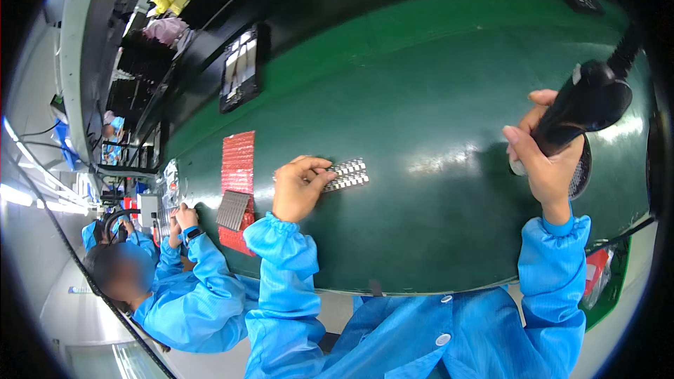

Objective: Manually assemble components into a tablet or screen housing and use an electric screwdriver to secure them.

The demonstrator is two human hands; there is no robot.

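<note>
My left hand (299,187) pinches the left end of a small flat panel (347,174) between thumb and fingers. The panel has rows of white and dark squares and lies on or just above the green table (421,238). On the right, my right hand (546,161) is wrapped round a black device like a handheld scanner (590,102), with a ribbed black neck or cord running up from it. A dark oval piece with a grey mesh face (581,168) shows partly behind my right wrist; the hand hides the rest.
Left of my left hand lies a red bubble-wrap sheet (239,161) with a grey ribbed panel (232,210) on it. A black framed screen (241,69) stands at the far left. A co-worker in blue (196,295) sits to the left, hands on the table. A green bin (614,288) is at right.
</note>
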